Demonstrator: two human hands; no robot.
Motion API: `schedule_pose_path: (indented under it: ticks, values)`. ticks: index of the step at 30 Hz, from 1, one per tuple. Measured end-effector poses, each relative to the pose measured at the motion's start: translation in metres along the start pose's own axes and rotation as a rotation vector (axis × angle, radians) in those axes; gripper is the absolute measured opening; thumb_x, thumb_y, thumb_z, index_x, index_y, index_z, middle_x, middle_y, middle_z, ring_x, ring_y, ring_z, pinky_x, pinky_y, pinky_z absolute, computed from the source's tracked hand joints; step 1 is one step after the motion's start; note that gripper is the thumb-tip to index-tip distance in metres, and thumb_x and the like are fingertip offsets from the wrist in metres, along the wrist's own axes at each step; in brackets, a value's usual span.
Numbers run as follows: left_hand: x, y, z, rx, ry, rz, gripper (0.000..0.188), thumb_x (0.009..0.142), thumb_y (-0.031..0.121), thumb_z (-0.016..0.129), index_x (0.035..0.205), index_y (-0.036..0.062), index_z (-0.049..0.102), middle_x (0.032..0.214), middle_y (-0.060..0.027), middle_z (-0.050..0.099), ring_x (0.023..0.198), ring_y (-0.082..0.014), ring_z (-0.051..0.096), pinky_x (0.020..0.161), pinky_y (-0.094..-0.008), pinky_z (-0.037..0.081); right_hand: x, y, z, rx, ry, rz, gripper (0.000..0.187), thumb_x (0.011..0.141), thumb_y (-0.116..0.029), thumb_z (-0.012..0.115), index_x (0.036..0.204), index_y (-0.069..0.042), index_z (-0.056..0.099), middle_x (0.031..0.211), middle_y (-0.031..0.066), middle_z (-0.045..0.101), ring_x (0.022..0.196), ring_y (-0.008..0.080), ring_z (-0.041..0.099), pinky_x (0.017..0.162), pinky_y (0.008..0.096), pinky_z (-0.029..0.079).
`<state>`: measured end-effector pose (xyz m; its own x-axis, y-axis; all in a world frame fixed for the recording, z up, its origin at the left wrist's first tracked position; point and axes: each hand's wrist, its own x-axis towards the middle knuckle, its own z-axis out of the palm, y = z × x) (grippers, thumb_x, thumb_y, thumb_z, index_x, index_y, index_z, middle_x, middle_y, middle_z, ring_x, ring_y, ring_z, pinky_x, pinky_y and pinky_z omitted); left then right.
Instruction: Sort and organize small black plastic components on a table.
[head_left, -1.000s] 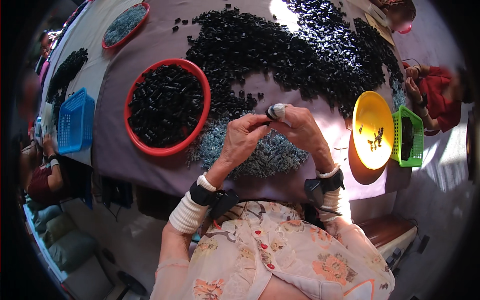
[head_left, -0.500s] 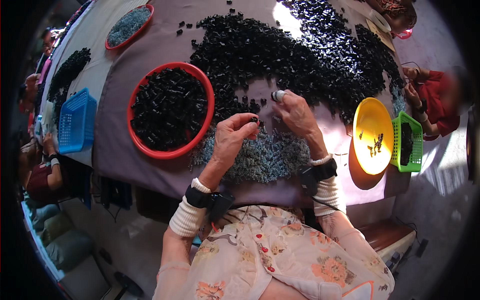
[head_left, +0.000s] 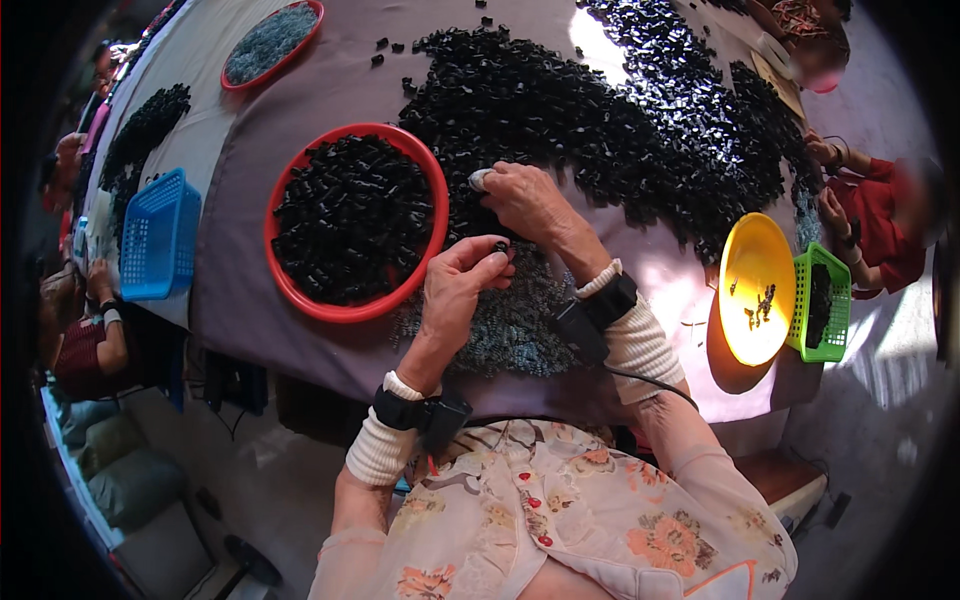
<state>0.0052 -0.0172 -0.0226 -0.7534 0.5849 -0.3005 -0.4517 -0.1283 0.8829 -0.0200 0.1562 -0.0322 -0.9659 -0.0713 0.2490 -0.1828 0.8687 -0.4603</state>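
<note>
Between thumb and fingertips, my left hand (head_left: 455, 290) pinches a small black plastic piece (head_left: 500, 246), just right of a red basin (head_left: 440, 190) heaped with similar black pieces (head_left: 355, 220). My right hand (head_left: 535, 205) is beyond it, its fingers curled together at the near edge of a large pile of black plastic pieces (head_left: 500, 100). White wrapping (head_left: 480, 180) covers one of its fingertips; what these fingers hold, if anything, is hidden. Under and in front of both hands lies a heap of small grey spring-like pieces (head_left: 510, 335), partly covered by my hands.
To the right stand a yellow dish (head_left: 750, 260) with a few dark pieces and a green basket (head_left: 835, 340). A red dish (head_left: 318, 25) of grey pieces and a blue basket (head_left: 160, 240) are at left. Co-workers sit at both sides, one in a red shirt (head_left: 890, 215).
My right hand has swung left and farther out, from above the grey heap to the black pile's edge. My left hand keeps its black piece in nearly the same place.
</note>
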Motion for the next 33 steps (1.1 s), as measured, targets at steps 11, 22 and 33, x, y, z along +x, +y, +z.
schedule_pose_path:
  ticks: [11,22,33]
  values:
    - [0.008,0.003,-0.001,-0.033,-0.006,-0.009,0.023,0.088,0.009,0.061,0.109,-0.0003,0.061,0.093,-0.0085,0.066,0.080,-0.0135,0.064,0.070,-0.0260,0.054,-0.034,0.024,-0.034,0.052,-0.055,0.226,0.016,0.079,-0.017,0.064,0.080,-0.002,0.057,0.075,0.0164,0.060,0.072,0.0375,0.060,0.064,0.0448,0.049]
    - [0.007,0.006,0.006,-0.018,0.020,-0.002,0.022,0.087,0.009,0.061,0.107,0.0008,0.062,0.091,-0.0065,0.066,0.076,-0.0110,0.063,0.068,-0.0240,0.053,-0.063,0.025,-0.034,0.148,0.129,0.150,0.009,0.075,-0.009,0.062,0.084,-0.006,0.061,0.081,0.0121,0.060,0.077,0.0337,0.061,0.066,0.0414,0.050]
    - [0.008,0.006,0.012,-0.005,0.004,0.029,0.022,0.086,0.008,0.062,0.107,0.0000,0.062,0.089,-0.0070,0.067,0.075,-0.0106,0.063,0.067,-0.0235,0.053,-0.063,0.015,-0.020,-0.129,-0.017,-0.007,0.011,0.072,-0.007,0.059,0.083,-0.009,0.062,0.080,0.0088,0.059,0.080,0.0267,0.059,0.069,0.0403,0.045]
